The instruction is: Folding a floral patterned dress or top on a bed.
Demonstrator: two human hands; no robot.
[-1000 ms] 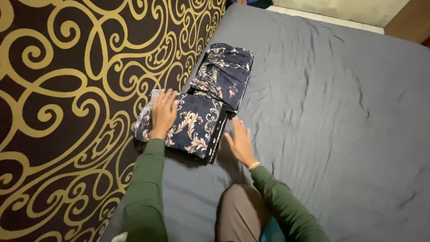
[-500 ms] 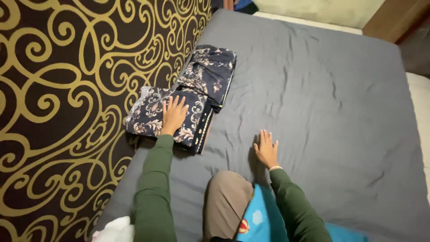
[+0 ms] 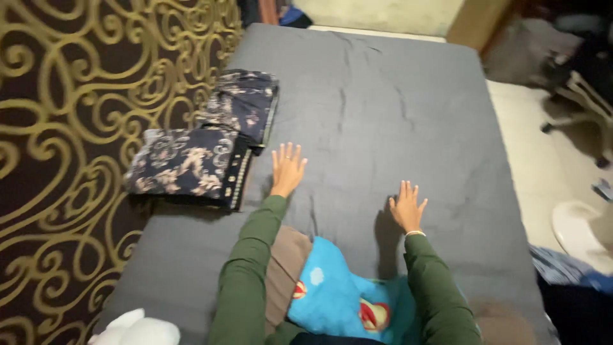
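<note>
Left hand lay flat on the grey bed sheet, fingers spread, gripping nothing. Right hand likewise flat and splayed, empty, well apart at 4 o'clock from my left. Nearer folded dark floral cloth sat just beside my left hand at 9 o'clock, not touched. Second folded cloth touched it at 1 o'clock. Gold-scrolled dark carpet ran along the bed's left edge.

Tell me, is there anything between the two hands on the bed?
No, only bare grey sheet lies between the left hand and the right hand. The head view shows it.
</note>
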